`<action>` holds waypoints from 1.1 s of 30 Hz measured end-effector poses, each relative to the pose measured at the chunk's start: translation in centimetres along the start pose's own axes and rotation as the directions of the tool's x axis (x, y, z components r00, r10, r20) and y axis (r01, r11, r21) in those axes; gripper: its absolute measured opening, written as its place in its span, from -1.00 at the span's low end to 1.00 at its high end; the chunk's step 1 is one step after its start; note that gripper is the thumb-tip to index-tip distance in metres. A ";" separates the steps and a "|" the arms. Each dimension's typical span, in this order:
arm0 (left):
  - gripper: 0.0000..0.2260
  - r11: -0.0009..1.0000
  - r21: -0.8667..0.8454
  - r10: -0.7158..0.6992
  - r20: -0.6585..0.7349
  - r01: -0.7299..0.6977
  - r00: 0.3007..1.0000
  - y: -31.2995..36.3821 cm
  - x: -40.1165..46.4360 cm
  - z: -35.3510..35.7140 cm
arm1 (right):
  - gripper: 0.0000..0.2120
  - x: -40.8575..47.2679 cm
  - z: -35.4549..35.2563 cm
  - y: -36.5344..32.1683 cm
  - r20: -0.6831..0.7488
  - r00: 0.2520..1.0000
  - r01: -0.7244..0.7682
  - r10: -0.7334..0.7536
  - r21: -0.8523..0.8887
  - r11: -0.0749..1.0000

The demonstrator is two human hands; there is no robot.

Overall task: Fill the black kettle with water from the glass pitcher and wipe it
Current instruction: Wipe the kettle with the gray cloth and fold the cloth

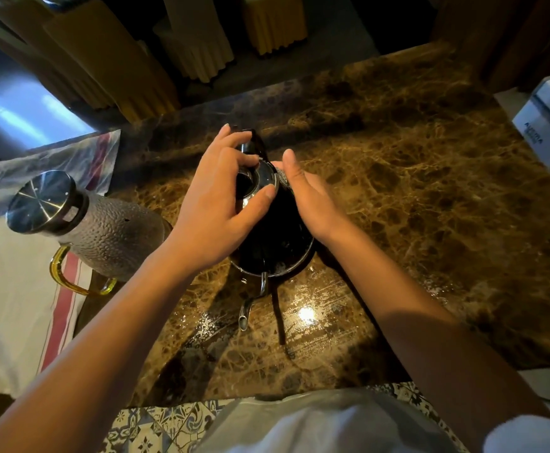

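The black kettle (273, 237) stands mid-counter on brown marble, its thin spout (244, 317) pointing toward me. My left hand (214, 207) grips the shiny lid (263, 176) from above, thumb on the near rim, fingers over the far side; the lid sits tilted and a dark opening shows beside it. My right hand (312, 197) cups the kettle's right side, thumb up by the lid. Something small and glittery shows at its fingertips; I cannot tell what. The textured glass pitcher (113, 237), steel-capped with a yellow handle, stands left of the kettle, untouched.
A white cloth with red stripes (12, 305) lies under the pitcher on the left. Water film glistens on the counter (430, 191) in front of the kettle. A white box (548, 125) sits at the right edge. Yellow-covered chairs (119, 70) stand beyond the far edge.
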State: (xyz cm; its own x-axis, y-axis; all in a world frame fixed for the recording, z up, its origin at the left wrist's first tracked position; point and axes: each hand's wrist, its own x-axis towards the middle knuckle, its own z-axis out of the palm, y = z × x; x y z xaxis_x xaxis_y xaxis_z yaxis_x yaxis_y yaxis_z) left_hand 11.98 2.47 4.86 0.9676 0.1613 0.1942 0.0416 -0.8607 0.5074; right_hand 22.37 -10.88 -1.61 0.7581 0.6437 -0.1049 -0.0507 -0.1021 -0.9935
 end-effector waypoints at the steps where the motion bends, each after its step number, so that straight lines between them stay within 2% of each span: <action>1: -0.58 1.000 0.001 0.002 -0.003 -0.002 1.000 0.0 0.0 0.0 | -0.40 0.5 -0.2 0.3 0.021 0.999 -0.037 0.038 -0.015 0.999; 5: -0.55 1.000 0.006 0.003 -0.003 -0.003 1.000 0.0 -0.1 0.0 | -0.27 1.6 -0.3 1.5 0.052 0.991 -0.124 0.123 0.021 0.992; 7: -0.55 1.000 -0.002 0.001 -0.003 -0.001 1.000 0.0 -0.1 -0.1 | -0.33 1.5 -0.3 2.0 0.037 0.992 -0.123 0.121 0.062 0.990; 10: -0.57 1.000 -0.025 0.003 -0.021 -0.003 1.000 0.1 -0.1 0.0 | -0.41 0.9 -0.2 3.2 -0.031 0.986 -0.156 0.161 0.134 0.979; 13: -0.59 1.000 -0.022 -0.003 -0.048 0.002 0.999 0.1 0.0 0.2 | -0.34 -0.5 0.4 4.1 -0.121 0.965 -0.205 0.233 0.208 0.956; 15: -0.59 1.000 -0.011 -0.005 -0.067 0.004 0.998 0.2 -0.1 0.4 | -0.27 -2.3 1.6 4.3 -0.190 0.969 -0.117 0.159 0.216 0.969; 17: -0.59 1.000 0.006 -0.002 -0.081 0.003 0.997 0.1 -0.1 0.5 | -0.28 -4.6 3.0 4.8 -0.264 0.963 0.004 0.044 0.178 0.984; 21: -0.58 1.000 0.024 -0.004 -0.078 0.006 0.997 0.0 0.0 0.6 | -0.51 -6.7 4.2 3.9 -0.292 0.942 0.229 -0.167 0.193 0.954; 24: -0.57 0.999 0.032 0.001 -0.083 0.002 0.997 0.0 0.1 0.5 | -0.64 -6.2 3.4 2.3 -0.324 0.927 0.277 -0.189 0.253 0.927; 27: -0.59 0.999 0.033 0.004 -0.110 -0.001 0.994 0.0 0.0 0.6 | -0.71 -5.8 2.5 2.9 -0.385 0.894 0.306 -0.231 0.144 0.941; 30: -0.60 1.000 0.018 0.001 -0.124 0.002 0.992 -0.1 -0.1 0.8 | -0.71 -6.3 2.3 4.8 -0.401 0.895 0.237 -0.196 0.056 0.970; 33: -0.60 1.000 0.009 -0.002 -0.121 0.003 0.993 -0.1 0.0 0.8 | -0.67 -6.9 1.7 6.8 -0.409 0.911 0.072 -0.056 0.023 0.997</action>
State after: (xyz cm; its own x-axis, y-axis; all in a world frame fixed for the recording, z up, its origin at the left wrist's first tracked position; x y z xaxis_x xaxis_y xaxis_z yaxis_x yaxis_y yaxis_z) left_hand 12.16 2.16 4.08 0.9304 0.2201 0.2930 0.0470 -0.8646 0.5003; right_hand 15.72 -14.70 -7.77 0.9594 0.2813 -0.0213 -0.0110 -0.0381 -0.9992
